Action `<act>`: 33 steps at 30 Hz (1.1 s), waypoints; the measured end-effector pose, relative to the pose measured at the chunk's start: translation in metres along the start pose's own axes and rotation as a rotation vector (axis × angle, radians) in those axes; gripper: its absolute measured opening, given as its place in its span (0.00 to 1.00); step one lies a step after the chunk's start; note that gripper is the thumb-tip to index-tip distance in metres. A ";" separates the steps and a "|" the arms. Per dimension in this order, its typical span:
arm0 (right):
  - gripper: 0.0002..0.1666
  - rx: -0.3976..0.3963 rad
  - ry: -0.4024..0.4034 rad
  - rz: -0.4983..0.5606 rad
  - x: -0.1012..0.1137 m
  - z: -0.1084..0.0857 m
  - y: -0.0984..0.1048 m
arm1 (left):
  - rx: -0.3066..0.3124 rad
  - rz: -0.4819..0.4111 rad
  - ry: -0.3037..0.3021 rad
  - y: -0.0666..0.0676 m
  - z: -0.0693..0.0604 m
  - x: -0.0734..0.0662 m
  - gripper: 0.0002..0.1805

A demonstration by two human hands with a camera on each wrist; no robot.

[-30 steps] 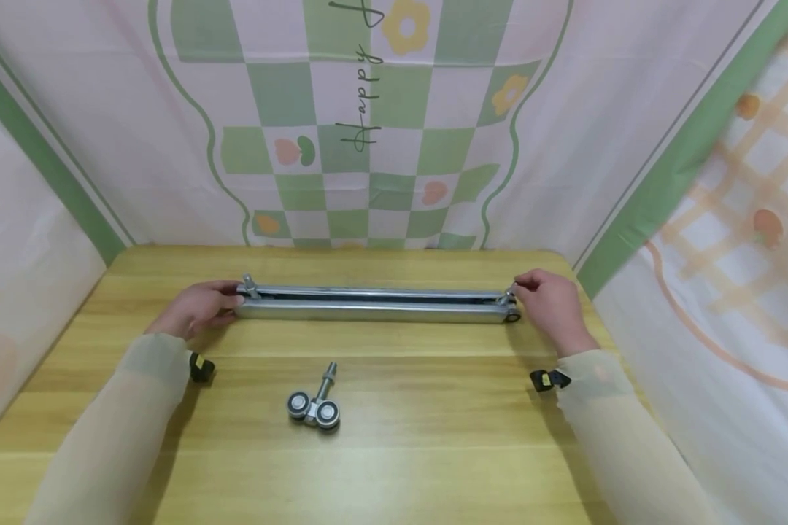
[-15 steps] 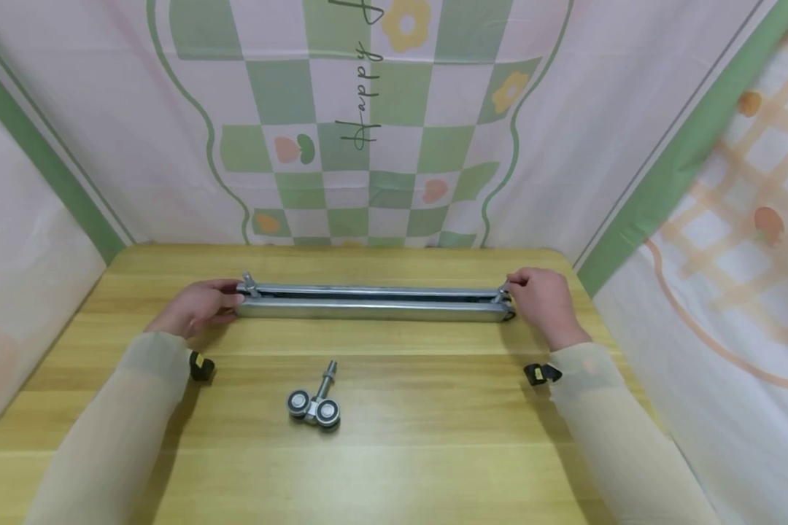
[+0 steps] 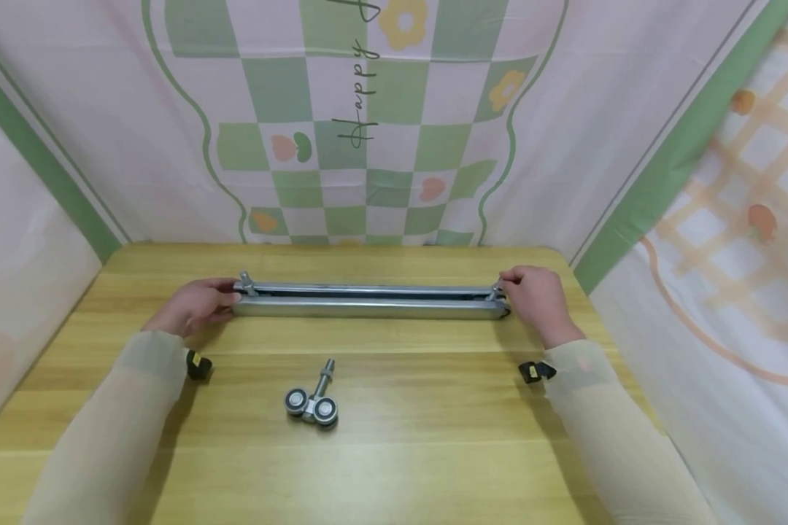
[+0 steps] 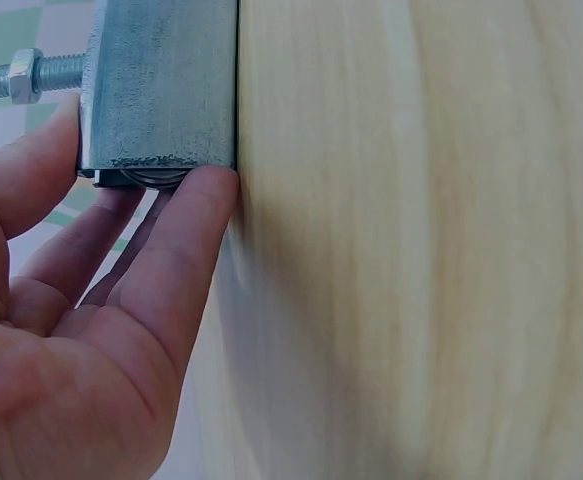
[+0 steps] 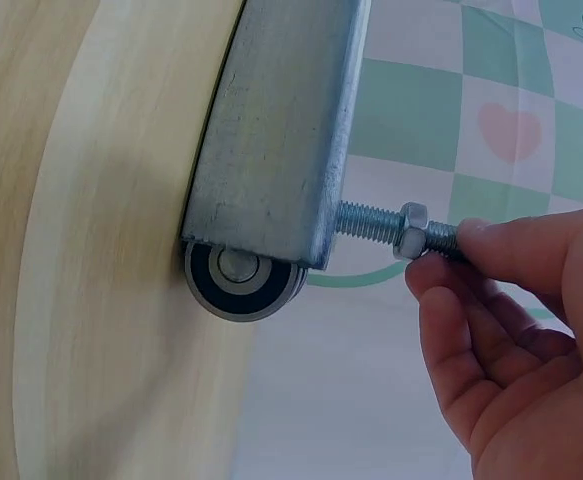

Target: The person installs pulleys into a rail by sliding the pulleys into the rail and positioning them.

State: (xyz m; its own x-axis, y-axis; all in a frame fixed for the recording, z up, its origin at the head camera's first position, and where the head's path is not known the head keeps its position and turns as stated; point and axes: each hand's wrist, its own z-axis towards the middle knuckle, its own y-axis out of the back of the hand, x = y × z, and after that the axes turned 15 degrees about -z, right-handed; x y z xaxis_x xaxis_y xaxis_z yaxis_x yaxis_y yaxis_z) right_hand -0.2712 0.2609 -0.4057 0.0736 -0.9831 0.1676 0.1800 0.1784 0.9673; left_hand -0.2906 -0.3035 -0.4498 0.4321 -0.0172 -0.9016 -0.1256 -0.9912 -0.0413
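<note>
A long metal track rail (image 3: 368,309), slotted along its top, lies across the back part of the wooden table. My left hand (image 3: 200,305) holds its left end; in the left wrist view the thumb and fingers meet the end of the rail (image 4: 166,90), beside an upright bolt with a nut (image 4: 26,75). My right hand (image 3: 538,299) pinches the threaded bolt of a roller trolley (image 5: 239,285) at the right end. Part of a wheel of that trolley sticks out of the rail, the rest hidden inside. Nearer to me lies a loose roller trolley (image 3: 311,408) with its bolt pointing away.
The wooden table (image 3: 433,408) ends at the back against a printed cloth curtain (image 3: 394,146). More cloth hangs at the left and right. Black wrist cameras sit at both cuffs.
My right hand has moved a little to the left with the trolley's bolt, and the wheel has slid further into the rail's right end. The left hand stays at its end.
</note>
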 end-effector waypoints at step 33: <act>0.11 -0.066 0.141 -0.028 0.057 0.010 -0.018 | -0.010 -0.009 0.006 0.001 0.001 0.001 0.35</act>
State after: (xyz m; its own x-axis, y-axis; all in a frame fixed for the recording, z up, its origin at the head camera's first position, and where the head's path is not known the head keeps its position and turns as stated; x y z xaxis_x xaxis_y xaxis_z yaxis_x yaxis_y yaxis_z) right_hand -0.2799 0.2017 -0.4114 0.2035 -0.9731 0.1075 0.2481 0.1575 0.9558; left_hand -0.2913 -0.3042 -0.4515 0.4387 -0.0094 -0.8986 -0.1127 -0.9926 -0.0446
